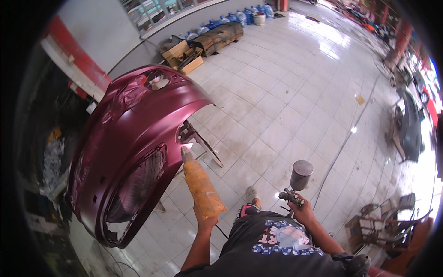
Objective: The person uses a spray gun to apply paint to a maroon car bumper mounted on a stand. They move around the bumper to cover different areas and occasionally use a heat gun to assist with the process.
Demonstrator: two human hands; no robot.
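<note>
A glossy maroon car bumper (134, 120) stands tilted on a stand (207, 145) at the left, its large grille opening toward the lower side. My left hand (205, 222) is closed around an orange-wrapped heat gun (202, 189), with a dark cord trailing below. The heat gun's metal nozzle points at the bumper's near edge, where a bright spot shows; whether it touches I cannot tell. Out to the right, my right hand (303, 213) grips a spray gun (291, 197) with a grey metal cup (302, 171) on it, away from the bumper.
Pale tiles (277, 106) cover the floor, and a thin hose (344, 145) runs across them on the right. Blue water jugs (230, 18), a white bucket (259, 19) and a long brown box (219, 38) line the far wall. A dark bumper (410, 124) and wooden frames (369, 226) lie right.
</note>
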